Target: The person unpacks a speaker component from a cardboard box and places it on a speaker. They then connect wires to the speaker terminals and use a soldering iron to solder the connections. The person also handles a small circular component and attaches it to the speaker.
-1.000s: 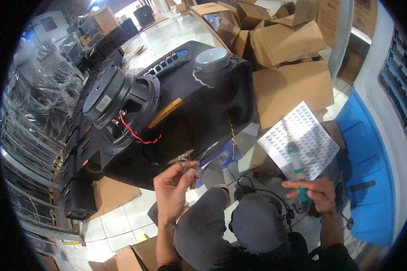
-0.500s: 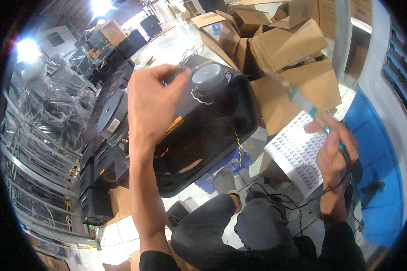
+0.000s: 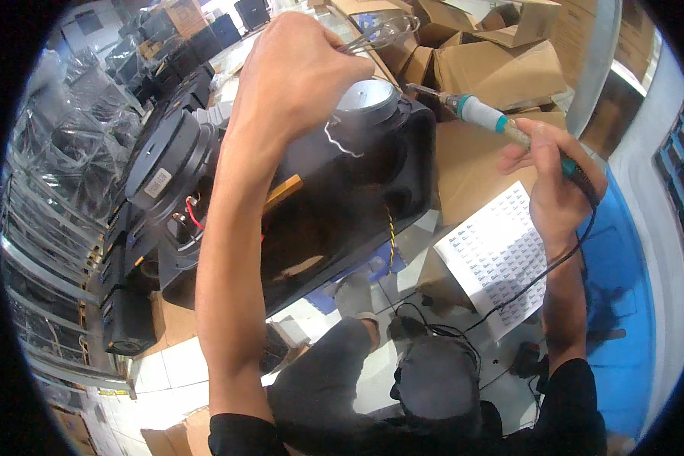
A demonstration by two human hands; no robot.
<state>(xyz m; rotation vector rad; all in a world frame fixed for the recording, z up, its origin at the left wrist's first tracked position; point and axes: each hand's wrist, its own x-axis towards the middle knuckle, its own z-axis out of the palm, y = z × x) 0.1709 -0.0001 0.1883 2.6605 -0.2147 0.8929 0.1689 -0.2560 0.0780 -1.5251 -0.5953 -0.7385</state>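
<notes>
My right hand [image 3: 561, 171] is wrapped round the handle of a soldering iron [image 3: 482, 115], whose metal tip points left. Pinched in my left hand [image 3: 300, 72] is a loose coil of thin silvery wire [image 3: 395, 32], which looks like solder. Below that hand, a small round speaker driver [image 3: 368, 96] with a grey back and white leads sits at the far end of a black speaker cabinet [image 3: 414, 163]. A larger woofer [image 3: 158, 161] with red wires rests at the cabinet's left side. A yellow and black twisted wire [image 3: 392, 228] hangs over the near edge.
A sheet of printed labels [image 3: 490, 251] lies beneath my right arm, with the iron's black cord crossing it. Open cardboard boxes [image 3: 501, 72] stand at the far right, beside a blue panel [image 3: 619, 304]. Plastic-wrapped metal frames [image 3: 61, 182] and more black cabinets [image 3: 129, 319] fill the left.
My left hand has moved away and slightly right with the wire coil. The soldering iron has come up and left, its tip now near the small driver.
</notes>
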